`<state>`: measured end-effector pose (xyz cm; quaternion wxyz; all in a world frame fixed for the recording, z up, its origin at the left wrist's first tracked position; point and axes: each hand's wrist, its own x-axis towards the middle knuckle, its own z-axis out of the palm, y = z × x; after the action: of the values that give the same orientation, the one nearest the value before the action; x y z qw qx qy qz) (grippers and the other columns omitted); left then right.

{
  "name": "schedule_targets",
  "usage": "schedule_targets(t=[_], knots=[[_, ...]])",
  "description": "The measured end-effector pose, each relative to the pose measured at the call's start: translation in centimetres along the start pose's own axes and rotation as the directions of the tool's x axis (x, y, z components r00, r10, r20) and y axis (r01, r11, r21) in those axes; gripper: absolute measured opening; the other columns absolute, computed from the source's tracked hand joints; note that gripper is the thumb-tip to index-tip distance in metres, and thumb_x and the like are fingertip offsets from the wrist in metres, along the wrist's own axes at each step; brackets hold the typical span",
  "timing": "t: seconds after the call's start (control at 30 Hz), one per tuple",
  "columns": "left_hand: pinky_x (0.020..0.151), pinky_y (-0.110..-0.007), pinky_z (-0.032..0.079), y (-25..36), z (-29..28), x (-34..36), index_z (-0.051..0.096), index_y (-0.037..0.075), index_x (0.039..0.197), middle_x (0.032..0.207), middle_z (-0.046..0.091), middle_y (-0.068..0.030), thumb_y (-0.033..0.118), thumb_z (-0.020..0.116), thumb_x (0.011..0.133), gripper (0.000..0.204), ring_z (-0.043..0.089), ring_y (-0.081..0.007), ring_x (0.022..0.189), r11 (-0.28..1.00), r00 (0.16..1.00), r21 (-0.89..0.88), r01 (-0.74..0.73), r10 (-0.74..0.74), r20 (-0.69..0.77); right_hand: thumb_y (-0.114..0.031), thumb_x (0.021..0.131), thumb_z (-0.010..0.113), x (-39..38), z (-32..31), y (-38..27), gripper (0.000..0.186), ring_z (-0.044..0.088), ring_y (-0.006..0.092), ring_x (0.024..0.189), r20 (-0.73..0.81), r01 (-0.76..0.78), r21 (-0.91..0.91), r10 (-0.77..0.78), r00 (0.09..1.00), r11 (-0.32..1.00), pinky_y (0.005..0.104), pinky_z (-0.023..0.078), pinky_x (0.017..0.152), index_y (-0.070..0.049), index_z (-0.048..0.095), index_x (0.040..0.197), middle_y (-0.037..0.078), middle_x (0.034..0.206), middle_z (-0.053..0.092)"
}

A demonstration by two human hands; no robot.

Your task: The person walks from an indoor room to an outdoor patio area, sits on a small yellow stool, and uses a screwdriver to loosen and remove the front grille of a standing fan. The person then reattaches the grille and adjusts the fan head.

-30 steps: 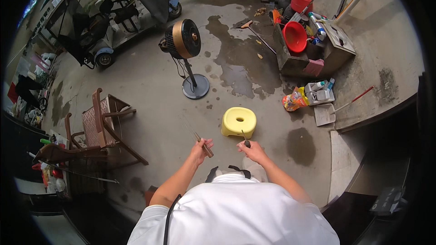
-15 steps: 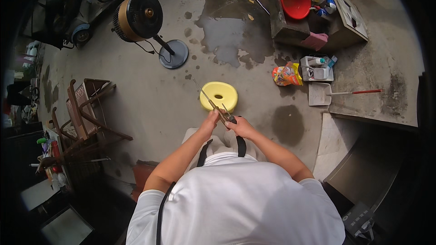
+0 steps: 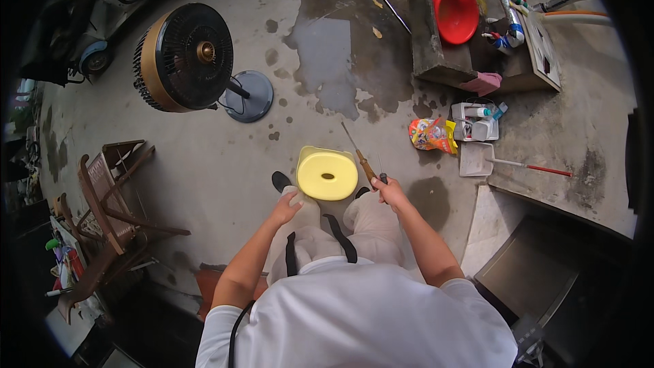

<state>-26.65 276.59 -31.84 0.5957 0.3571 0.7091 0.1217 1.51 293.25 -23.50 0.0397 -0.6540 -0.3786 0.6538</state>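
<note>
My right hand (image 3: 392, 192) is closed round a long thin-shafted tool with a brown handle (image 3: 366, 165), its shaft pointing forward and slightly left. A second, dark-handled tool (image 3: 383, 177) sits in the same grip; its exact kind is too small to make out. At my left knee, my left hand (image 3: 289, 208) holds nothing, with its fingers apart near the trouser leg. Between and beyond my hands, a low yellow plastic stool (image 3: 315, 182) with an oval hole in its seat stands on the concrete floor, just in front of my feet.
A black and gold fan (image 3: 184, 58) stands ahead left, a wooden chair (image 3: 116, 197) at left. Ahead right are a concrete trough (image 3: 436, 54) with a red basin (image 3: 455, 13), an orange bag (image 3: 430, 135), a white basket (image 3: 466, 129) and a dustpan (image 3: 475, 160). Water (image 3: 327, 61) wets the floor.
My left hand has let go of the tools and moved back left to my knee. My right hand has carried both tools to the right. The stool now appears closer to me.
</note>
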Motion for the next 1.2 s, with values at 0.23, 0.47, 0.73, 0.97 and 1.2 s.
schedule_targets(t=[0.23,0.47,0.73,0.97,1.2], knots=[[0.101,-0.048,0.022,2.4,-0.9,10.2,0.026,0.023,0.134,0.14,0.012,-0.021,0.041,0.064,0.071,0.076,0.017,-0.0375,0.128,0.909,0.996,0.418,0.008,-0.042,0.074,-0.027,0.084,0.053,10.7,0.1,1.7,0.03,0.04,0.0068,0.043,-0.112,0.011,0.169,0.008,0.994,0.986,0.0235,0.039,0.042,0.0,0.055,0.097,0.006,0.072,0.057],[0.095,-0.06,0.021,1.0,5.5,23.0,0.01,0.024,0.138,0.144,0.003,-0.0119,0.046,0.071,0.06,0.101,0.007,-0.0354,0.131,0.441,0.978,0.88,-0.176,-0.02,0.205,-0.029,0.084,0.054,24.2,0.4,3.2,0.035,0.041,0.0061,0.045,0.009,0.013,0.377,-0.017,1.0,0.926,0.0216,0.039,0.044,-0.002,0.055,0.106,0.003,0.071,0.055],[0.091,-0.055,0.029,-1.9,8.5,29.4,0.012,0.02,0.137,0.135,0.025,-0.0169,0.045,0.071,0.059,0.101,0.026,-0.039,0.122,0.436,0.924,0.822,-0.367,0.072,0.375,-0.028,0.085,0.054,31.0,0.2,0.9,0.032,0.041,0.0054,0.046,0.08,0.0,0.481,-0.044,0.996,0.877,0.022,0.038,0.047,-0.001,0.054,0.103,0.005,0.072,0.056],[0.08,-0.043,0.042,-5.4,15.9,26.8,0.025,0.015,0.132,0.127,0.035,-0.0146,0.027,0.069,0.066,0.08,0.038,-0.0348,0.113,0.484,0.735,0.578,-0.657,0.244,0.632,-0.026,0.087,0.049,31.8,0.0,-1.5,0.026,0.04,0.0049,0.044,0.113,0.059,0.495,-0.132,0.985,0.867,0.0232,0.041,0.047,-0.001,0.053,0.095,0.006,0.073,0.056],[0.07,-0.039,0.047,-13.8,21.3,25.5,0.046,0.025,0.12,0.106,0.05,-0.0098,0.031,0.062,0.072,0.051,0.053,-0.0274,0.088,0.488,0.656,0.519,-0.702,0.157,0.739,-0.026,0.087,0.047,31.3,0.3,-2.3,0.027,0.039,0.0048,0.043,0.123,0.097,0.557,-0.197,0.973,0.825,0.023,0.042,0.048,-0.001,0.053,0.096,0.006,0.073,0.055]])
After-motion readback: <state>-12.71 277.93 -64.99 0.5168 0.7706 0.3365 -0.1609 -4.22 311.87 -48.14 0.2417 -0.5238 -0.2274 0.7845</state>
